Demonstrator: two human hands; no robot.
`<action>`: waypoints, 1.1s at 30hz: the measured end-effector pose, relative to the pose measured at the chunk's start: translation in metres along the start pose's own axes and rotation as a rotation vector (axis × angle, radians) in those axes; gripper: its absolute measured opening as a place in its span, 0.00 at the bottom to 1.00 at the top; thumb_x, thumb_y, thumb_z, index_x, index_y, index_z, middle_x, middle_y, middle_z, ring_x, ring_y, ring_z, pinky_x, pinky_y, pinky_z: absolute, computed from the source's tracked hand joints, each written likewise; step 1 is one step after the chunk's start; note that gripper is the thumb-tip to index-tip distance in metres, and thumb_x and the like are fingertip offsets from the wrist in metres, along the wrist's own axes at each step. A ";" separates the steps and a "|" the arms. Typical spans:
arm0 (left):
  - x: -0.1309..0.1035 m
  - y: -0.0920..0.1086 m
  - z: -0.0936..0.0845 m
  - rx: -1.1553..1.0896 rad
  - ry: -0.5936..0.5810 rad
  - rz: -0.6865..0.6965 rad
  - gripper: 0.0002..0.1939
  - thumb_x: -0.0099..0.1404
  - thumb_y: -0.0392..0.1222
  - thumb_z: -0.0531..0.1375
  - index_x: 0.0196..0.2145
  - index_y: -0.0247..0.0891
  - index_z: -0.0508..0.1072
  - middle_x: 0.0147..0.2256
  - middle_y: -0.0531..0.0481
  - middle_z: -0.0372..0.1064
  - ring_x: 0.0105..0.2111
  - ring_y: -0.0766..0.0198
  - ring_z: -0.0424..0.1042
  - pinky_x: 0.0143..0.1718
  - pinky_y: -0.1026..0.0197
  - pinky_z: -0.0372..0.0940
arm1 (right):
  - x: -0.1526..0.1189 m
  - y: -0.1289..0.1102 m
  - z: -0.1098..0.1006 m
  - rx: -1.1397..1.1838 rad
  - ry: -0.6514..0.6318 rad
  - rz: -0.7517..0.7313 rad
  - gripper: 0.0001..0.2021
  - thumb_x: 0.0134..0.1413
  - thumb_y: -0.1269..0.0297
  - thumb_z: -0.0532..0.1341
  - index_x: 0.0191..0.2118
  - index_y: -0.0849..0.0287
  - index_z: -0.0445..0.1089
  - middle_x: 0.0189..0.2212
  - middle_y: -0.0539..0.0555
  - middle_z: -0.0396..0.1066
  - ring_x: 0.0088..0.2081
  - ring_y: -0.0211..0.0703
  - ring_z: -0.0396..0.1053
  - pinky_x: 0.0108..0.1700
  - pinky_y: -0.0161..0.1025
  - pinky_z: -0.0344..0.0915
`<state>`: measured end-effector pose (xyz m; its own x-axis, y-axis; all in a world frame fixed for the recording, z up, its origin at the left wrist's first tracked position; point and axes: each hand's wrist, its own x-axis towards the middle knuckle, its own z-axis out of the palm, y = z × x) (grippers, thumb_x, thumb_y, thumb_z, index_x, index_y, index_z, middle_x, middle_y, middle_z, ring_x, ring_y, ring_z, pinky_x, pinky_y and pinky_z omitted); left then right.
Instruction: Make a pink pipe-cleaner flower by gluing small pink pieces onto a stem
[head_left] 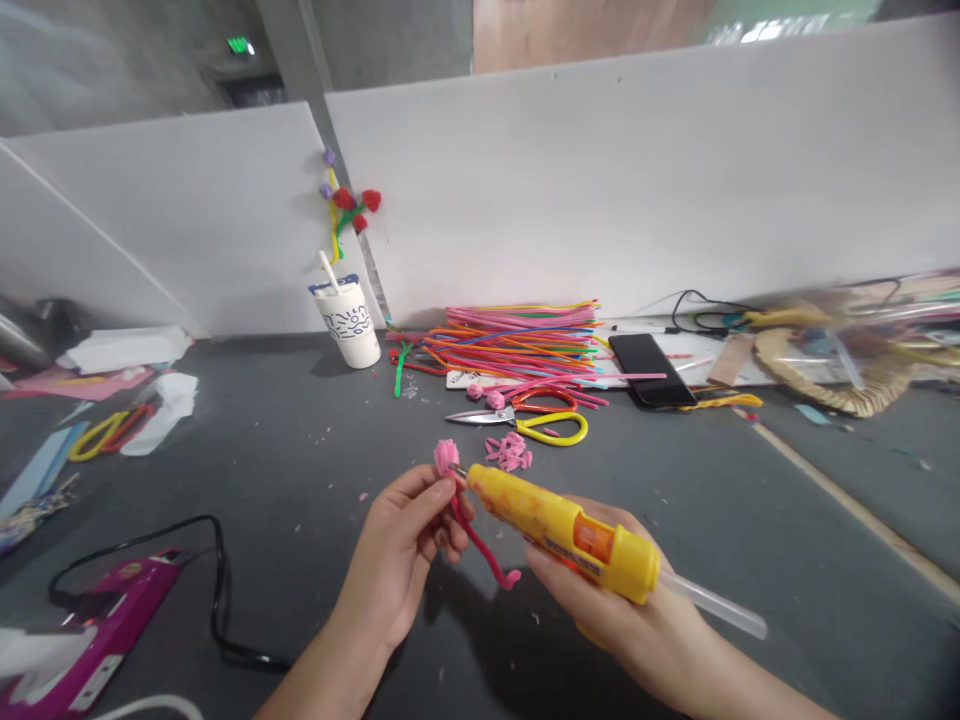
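Note:
Between the thumb and fingers of my left hand [409,530] is a pipe cleaner flower [446,457], with a fluffy pink head and a darker pink stem [480,545] that hangs down to the right and curls at its end. My right hand [622,590] is wrapped round a yellow hot glue gun [555,520]. Its metal nozzle meets or nearly meets the underside of the pink head. A clear glue stick [712,602] juts from the gun's back. Just beyond my hands lies a small heap of cut pink pieces [510,452].
Scissors [551,425] with red and yellow handles lie ahead, before a pile of coloured pipe cleaners [517,345]. A white cup [349,325] stands at the back left, a black phone [651,370] at the back right. A purple power strip [112,630] with a black cord sits at left.

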<state>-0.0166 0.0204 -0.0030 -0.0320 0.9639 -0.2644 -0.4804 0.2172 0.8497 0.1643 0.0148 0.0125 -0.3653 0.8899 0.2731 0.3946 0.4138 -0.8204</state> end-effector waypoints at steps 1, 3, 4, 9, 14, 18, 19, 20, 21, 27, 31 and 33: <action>0.000 0.000 0.000 0.002 0.002 -0.001 0.08 0.52 0.40 0.70 0.24 0.36 0.75 0.20 0.54 0.71 0.15 0.73 0.67 0.15 0.73 0.59 | 0.000 0.000 0.000 0.008 0.001 0.002 0.10 0.55 0.65 0.56 0.24 0.54 0.68 0.21 0.49 0.70 0.22 0.39 0.66 0.25 0.34 0.65; 0.000 0.000 0.000 0.005 0.007 -0.004 0.08 0.52 0.40 0.69 0.24 0.36 0.75 0.20 0.54 0.71 0.15 0.73 0.67 0.15 0.73 0.59 | 0.000 0.001 0.001 0.019 0.000 0.011 0.09 0.55 0.65 0.56 0.25 0.55 0.68 0.22 0.49 0.69 0.22 0.40 0.67 0.24 0.34 0.65; 0.000 0.000 0.000 0.007 0.009 -0.005 0.08 0.52 0.40 0.69 0.24 0.36 0.75 0.20 0.53 0.71 0.15 0.73 0.66 0.15 0.73 0.59 | -0.001 0.001 0.001 0.021 -0.001 0.015 0.09 0.55 0.65 0.56 0.25 0.55 0.69 0.21 0.49 0.69 0.22 0.40 0.67 0.24 0.34 0.65; 0.000 0.001 0.001 0.000 0.009 -0.005 0.07 0.52 0.40 0.69 0.24 0.36 0.76 0.20 0.53 0.72 0.15 0.73 0.66 0.15 0.73 0.59 | -0.002 0.004 0.003 0.007 0.009 0.019 0.09 0.54 0.65 0.57 0.24 0.55 0.68 0.21 0.49 0.69 0.21 0.40 0.66 0.24 0.34 0.65; -0.001 0.002 0.001 -0.017 0.003 -0.011 0.07 0.52 0.40 0.69 0.24 0.37 0.76 0.20 0.53 0.72 0.15 0.73 0.67 0.15 0.74 0.59 | -0.003 0.006 0.004 0.004 0.010 0.013 0.11 0.55 0.65 0.57 0.23 0.54 0.66 0.20 0.49 0.68 0.21 0.39 0.66 0.23 0.34 0.64; 0.000 0.002 0.001 -0.014 0.011 -0.015 0.07 0.51 0.40 0.70 0.23 0.37 0.76 0.19 0.54 0.71 0.15 0.73 0.66 0.15 0.73 0.58 | -0.004 0.007 0.005 -0.010 0.003 0.016 0.10 0.55 0.66 0.57 0.24 0.54 0.68 0.20 0.49 0.69 0.21 0.40 0.67 0.23 0.34 0.65; 0.000 0.002 0.001 -0.012 0.013 -0.015 0.07 0.51 0.40 0.70 0.23 0.37 0.76 0.19 0.54 0.71 0.15 0.73 0.66 0.14 0.73 0.58 | -0.004 0.008 0.005 -0.014 0.001 0.017 0.10 0.55 0.66 0.57 0.24 0.54 0.69 0.21 0.49 0.69 0.21 0.40 0.67 0.23 0.35 0.65; -0.001 0.002 0.001 -0.009 0.013 -0.014 0.08 0.51 0.40 0.70 0.23 0.37 0.76 0.19 0.54 0.71 0.15 0.73 0.66 0.14 0.73 0.58 | -0.004 0.008 0.005 -0.018 -0.002 0.013 0.10 0.55 0.66 0.57 0.25 0.54 0.69 0.21 0.49 0.70 0.21 0.41 0.67 0.23 0.35 0.66; -0.001 0.002 0.002 -0.007 0.013 -0.013 0.08 0.50 0.41 0.70 0.23 0.37 0.76 0.19 0.54 0.71 0.15 0.73 0.66 0.14 0.73 0.58 | -0.004 0.009 0.005 -0.021 -0.006 0.006 0.10 0.56 0.65 0.57 0.25 0.54 0.70 0.21 0.50 0.70 0.21 0.42 0.68 0.24 0.36 0.66; 0.000 0.002 0.001 -0.027 0.001 -0.013 0.07 0.51 0.40 0.70 0.23 0.37 0.76 0.19 0.54 0.71 0.15 0.73 0.67 0.14 0.74 0.58 | -0.005 0.010 0.006 -0.016 -0.003 0.003 0.10 0.55 0.66 0.56 0.25 0.52 0.70 0.20 0.49 0.70 0.21 0.42 0.68 0.24 0.36 0.66; 0.001 0.002 0.001 -0.034 0.000 -0.009 0.07 0.51 0.40 0.70 0.23 0.37 0.76 0.19 0.54 0.72 0.14 0.73 0.67 0.14 0.74 0.59 | -0.003 0.009 0.006 -0.034 0.014 -0.027 0.10 0.54 0.66 0.56 0.24 0.53 0.68 0.20 0.49 0.69 0.20 0.41 0.67 0.24 0.36 0.65; 0.001 0.002 0.002 -0.034 0.005 -0.008 0.07 0.51 0.40 0.70 0.22 0.37 0.76 0.19 0.54 0.72 0.14 0.73 0.67 0.14 0.74 0.58 | -0.001 0.007 0.005 -0.048 0.013 -0.031 0.10 0.54 0.67 0.56 0.23 0.53 0.67 0.20 0.49 0.68 0.20 0.40 0.66 0.23 0.35 0.64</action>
<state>-0.0160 0.0220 -0.0010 -0.0329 0.9613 -0.2734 -0.5106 0.2190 0.8315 0.1631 0.0154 0.0034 -0.3677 0.8785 0.3049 0.4235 0.4501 -0.7862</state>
